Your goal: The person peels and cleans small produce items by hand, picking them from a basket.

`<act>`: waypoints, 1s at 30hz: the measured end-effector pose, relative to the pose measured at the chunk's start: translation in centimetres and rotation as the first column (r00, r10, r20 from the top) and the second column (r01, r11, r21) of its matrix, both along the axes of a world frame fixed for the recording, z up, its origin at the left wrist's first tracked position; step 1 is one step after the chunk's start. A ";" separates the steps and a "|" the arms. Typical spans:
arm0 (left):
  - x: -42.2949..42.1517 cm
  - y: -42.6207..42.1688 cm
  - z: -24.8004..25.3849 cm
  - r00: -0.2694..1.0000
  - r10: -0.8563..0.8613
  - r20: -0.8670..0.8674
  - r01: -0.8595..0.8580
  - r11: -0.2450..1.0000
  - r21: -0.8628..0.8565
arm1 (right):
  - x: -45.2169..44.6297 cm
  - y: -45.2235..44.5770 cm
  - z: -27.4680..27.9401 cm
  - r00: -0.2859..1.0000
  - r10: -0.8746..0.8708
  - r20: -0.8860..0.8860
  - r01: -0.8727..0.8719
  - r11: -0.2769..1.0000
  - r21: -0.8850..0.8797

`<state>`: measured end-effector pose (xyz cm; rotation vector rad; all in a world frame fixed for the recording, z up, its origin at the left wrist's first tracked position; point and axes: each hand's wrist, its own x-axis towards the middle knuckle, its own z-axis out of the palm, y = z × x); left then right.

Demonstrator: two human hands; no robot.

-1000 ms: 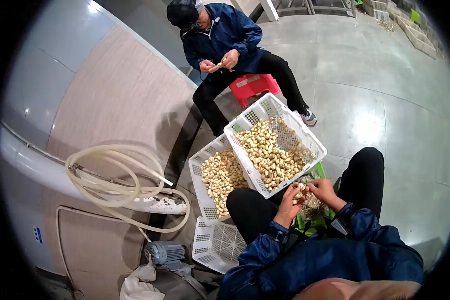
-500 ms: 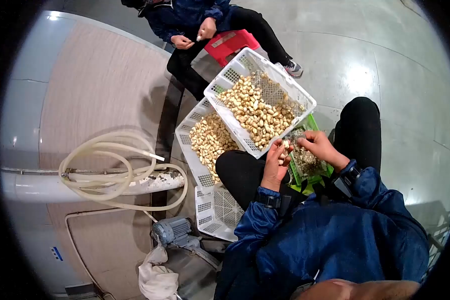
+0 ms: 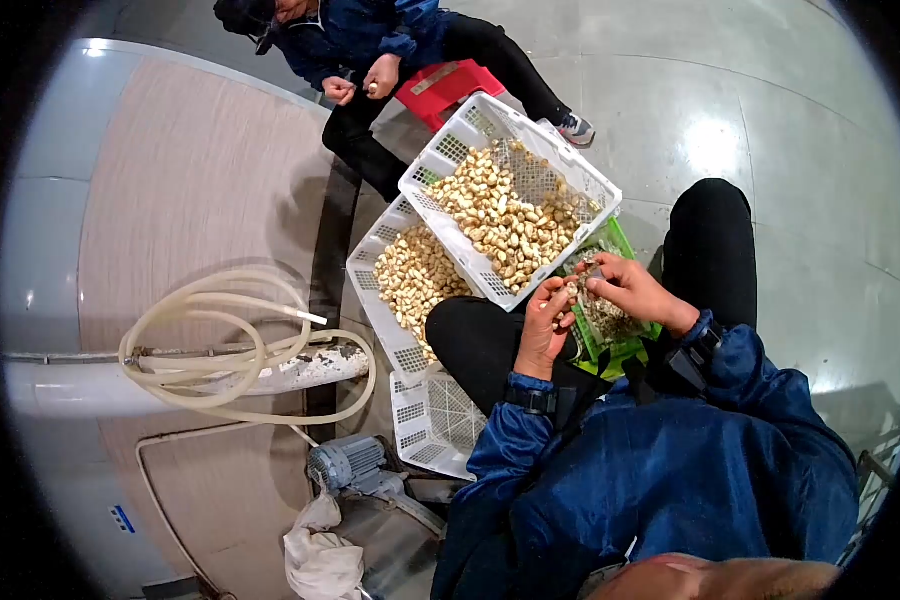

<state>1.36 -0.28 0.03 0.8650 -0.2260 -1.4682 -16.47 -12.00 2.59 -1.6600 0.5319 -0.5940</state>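
Observation:
My left hand [image 3: 543, 335] is closed around small, pale, egg-shaped mushrooms [image 3: 559, 322], held up near the fingertips. Against it, my right hand [image 3: 642, 294] is closed in a pinch, its thumb and fingers meeting at the mushrooms; the small thing between them is too blurred to make out. Both hands hover over a bright green crate [image 3: 620, 352] that holds brownish trimmings [image 3: 610, 322]. Just beyond them, a white perforated crate [image 3: 602, 190] stands tilted, with many loose mushrooms [image 3: 500, 215] inside.
A second white crate [image 3: 362, 268] of mushrooms lies partly under the first, with another white crate [image 3: 410, 425] below it. Opposite, a co-worker [image 3: 365, 45] sits on a red stool [image 3: 450, 88]. At left are a coiled hose [image 3: 260, 350], a pipe [image 3: 70, 388] and a motor [image 3: 348, 462].
My hands have come closer together, the right fingers now touching the left ones at the mushrooms. The whole view has shifted slightly; more of the co-worker's head shows.

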 end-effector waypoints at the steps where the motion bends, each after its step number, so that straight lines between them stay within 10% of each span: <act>1: -0.2 -0.1 0.1 0.999 0.031 0.009 -0.031 0.999 0.010 | 0.1 -0.1 -0.5 1.000 0.002 0.016 -0.001 1.000 -0.023; 8: -0.9 0.0 1.4 0.870 -0.022 0.493 0.014 1.000 0.021 | 0.3 0.1 -0.8 0.993 0.099 0.066 -0.095 0.993 -0.069; 14: -0.4 0.6 0.7 0.982 0.047 0.185 -0.048 0.999 -0.003 | 0.4 -0.4 -1.1 0.982 0.138 0.126 -0.162 0.963 0.213; 17: -0.5 0.3 0.9 0.958 0.056 0.280 -0.054 0.998 -0.014 | 0.8 -0.1 -2.1 0.982 0.104 0.158 -0.085 0.989 -0.124; 21: -1.0 0.6 1.0 0.992 0.095 0.084 -0.098 0.995 0.023 | 0.7 -0.2 -1.6 0.993 0.107 0.058 -0.122 0.870 0.477; 25: -1.6 0.2 1.1 0.971 0.131 0.200 -0.151 0.984 0.092 | 0.9 -0.1 -1.9 0.987 0.107 0.118 -0.104 0.994 -0.029; 29: -1.7 0.5 0.5 0.985 0.166 0.052 -0.171 0.980 0.100 | 0.9 -0.3 -2.0 0.993 0.097 0.073 -0.121 0.862 0.492; 30: -1.7 0.5 0.4 0.984 0.177 0.002 -0.177 0.979 0.103 | 0.8 -0.3 -2.0 0.990 0.108 0.088 -0.133 0.923 0.360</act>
